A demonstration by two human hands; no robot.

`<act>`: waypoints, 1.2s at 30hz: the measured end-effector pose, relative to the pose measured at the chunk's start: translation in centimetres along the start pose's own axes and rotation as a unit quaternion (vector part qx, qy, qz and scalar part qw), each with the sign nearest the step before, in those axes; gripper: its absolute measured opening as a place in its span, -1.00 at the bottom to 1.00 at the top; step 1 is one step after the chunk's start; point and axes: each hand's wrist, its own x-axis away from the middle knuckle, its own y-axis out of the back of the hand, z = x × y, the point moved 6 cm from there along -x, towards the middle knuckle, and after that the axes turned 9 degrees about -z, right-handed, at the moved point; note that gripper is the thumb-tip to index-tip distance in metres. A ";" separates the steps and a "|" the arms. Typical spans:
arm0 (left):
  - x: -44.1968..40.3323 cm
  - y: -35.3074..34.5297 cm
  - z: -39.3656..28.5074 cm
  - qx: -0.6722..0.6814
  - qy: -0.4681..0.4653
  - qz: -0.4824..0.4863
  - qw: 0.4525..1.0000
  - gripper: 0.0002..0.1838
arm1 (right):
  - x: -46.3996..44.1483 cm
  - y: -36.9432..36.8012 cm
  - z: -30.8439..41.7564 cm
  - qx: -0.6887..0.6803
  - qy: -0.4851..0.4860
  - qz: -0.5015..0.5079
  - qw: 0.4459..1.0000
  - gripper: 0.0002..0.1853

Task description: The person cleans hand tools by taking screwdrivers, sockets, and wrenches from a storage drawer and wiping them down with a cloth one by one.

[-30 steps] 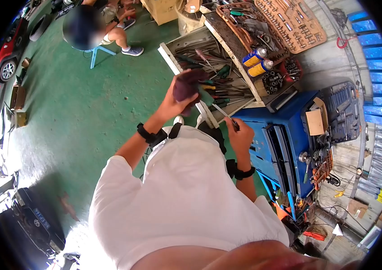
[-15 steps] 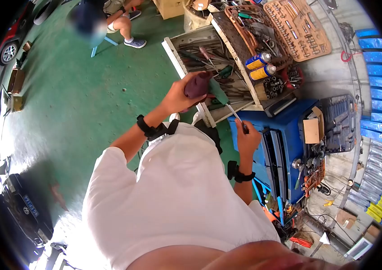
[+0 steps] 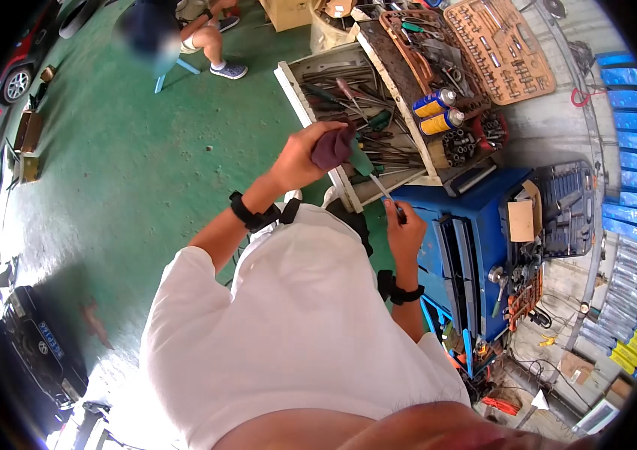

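My left hand (image 3: 299, 159) is closed around a maroon cloth (image 3: 331, 148), wrapped against the end of a screwdriver (image 3: 361, 160) with a green handle. The screwdriver's metal shaft slants down to my right hand (image 3: 407, 231), whose fingers pinch its far end, where something dark shows. Both hands are above the front edge of an open drawer (image 3: 305, 105) full of screwdrivers and long metal tools. How far the cloth wraps around the handle is hidden by my fingers.
Two spray cans (image 3: 438, 112) stand beside the drawer, near an orange socket case (image 3: 500, 49). A blue tool cabinet (image 3: 502, 206) is at the right, with a dark tool case (image 3: 567, 210) behind it. A seated person (image 3: 209, 41) is at the upper left; parked cars stand farther left.
My right hand has shifted slightly left, toward the cloth. The cloth has changed shape a little around the handle's end. Both hands keep their hold.
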 end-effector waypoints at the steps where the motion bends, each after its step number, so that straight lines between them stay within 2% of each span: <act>1: 0.1 0.0 0.0 -0.010 -0.006 -0.002 1.000 -0.36 | 0.1 -0.2 -0.2 -0.007 -0.011 -0.001 1.000 -0.69; 5: 0.4 0.0 0.2 -0.024 -0.022 -0.029 0.999 -0.36 | -0.2 -0.1 0.8 0.005 0.000 -0.029 1.000 -0.70; 7: 0.1 0.3 0.1 -0.046 -0.047 -0.020 0.998 -0.35 | -0.4 0.2 1.4 0.011 0.047 -0.051 0.998 -0.71; 10: -0.2 0.9 -0.5 -0.057 -0.074 -0.013 0.996 -0.37 | -0.7 0.4 1.6 -0.005 0.037 -0.047 0.998 -0.72; 13: -0.4 1.3 -0.8 -0.070 -0.057 0.009 0.996 -0.43 | -0.8 0.8 1.5 -0.010 0.041 -0.035 0.999 -0.72; 20: -0.3 1.0 0.1 -0.045 -0.058 0.032 0.997 -0.38 | -0.2 0.4 0.2 0.003 0.027 -0.020 0.999 -0.74; 23: -0.1 0.8 0.2 -0.032 -0.030 0.036 0.998 -0.38 | -0.1 0.1 0.8 -0.016 0.034 -0.048 0.998 -0.74; 28: -0.2 -0.4 -0.2 -0.117 -0.081 0.091 0.986 -0.43 | 0.0 -0.6 0.9 0.038 0.026 -0.019 0.999 -0.70; 32: 0.0 -1.8 2.1 -0.119 -0.075 0.140 0.980 -0.50 | -0.2 -0.2 -0.4 0.063 0.012 -0.023 0.998 -0.68; 34: 0.3 -2.0 3.4 -0.129 -0.026 0.112 0.985 -0.54 | 0.2 -0.2 -1.4 0.059 0.018 -0.003 0.998 -0.66; 36: 0.4 -2.4 3.6 -0.156 -0.060 0.124 0.978 -0.52 | 0.3 0.1 -2.4 0.050 -0.010 0.005 0.999 -0.64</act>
